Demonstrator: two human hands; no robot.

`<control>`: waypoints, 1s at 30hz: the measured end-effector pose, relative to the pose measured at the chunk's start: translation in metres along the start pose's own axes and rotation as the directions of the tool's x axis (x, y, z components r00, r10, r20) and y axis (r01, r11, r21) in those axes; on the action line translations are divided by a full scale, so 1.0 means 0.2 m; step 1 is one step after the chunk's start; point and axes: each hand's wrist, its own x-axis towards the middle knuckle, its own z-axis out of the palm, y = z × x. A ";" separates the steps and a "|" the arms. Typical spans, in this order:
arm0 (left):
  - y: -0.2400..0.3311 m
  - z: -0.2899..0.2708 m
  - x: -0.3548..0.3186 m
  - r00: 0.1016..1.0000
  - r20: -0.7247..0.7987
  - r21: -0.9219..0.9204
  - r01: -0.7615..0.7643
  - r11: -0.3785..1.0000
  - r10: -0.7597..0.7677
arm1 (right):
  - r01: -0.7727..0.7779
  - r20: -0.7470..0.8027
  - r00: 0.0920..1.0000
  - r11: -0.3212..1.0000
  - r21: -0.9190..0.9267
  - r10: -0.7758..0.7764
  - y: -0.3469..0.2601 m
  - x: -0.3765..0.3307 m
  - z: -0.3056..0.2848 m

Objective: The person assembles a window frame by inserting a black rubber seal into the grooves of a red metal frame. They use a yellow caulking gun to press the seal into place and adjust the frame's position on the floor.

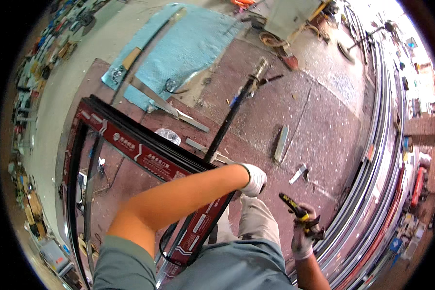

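Observation:
A large window or door frame [145, 151], black with printed dark-red film, stands upright at my left and reaches back toward my body. My left arm stretches across its near corner. My left hand [255, 180], in a white knit glove, is just past that corner. Its fingers are turned away and hidden, so I cannot tell whether they grip anything. On the right, beside my leg, my right hand [303, 241], also gloved, is closed around a black-and-yellow hand tool [302, 214]. The tool points up and to the left; its exact kind is unclear.
Pale blue sheeting [193, 43] covers the far-left floor, with metal strips on it. A black bar [232, 116] extends beyond the frame. Metal offcuts [281, 144] and a clear plastic bag [168, 137] lie on the dusty floor. Long metal profiles [372, 193] are stacked along the right.

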 end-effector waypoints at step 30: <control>0.30 0.44 0.14 0.532 -0.648 -0.081 0.663 0.744 -0.545 | 0.864 0.669 0.491 0.214 -0.456 -0.558 0.28 1.43 0.80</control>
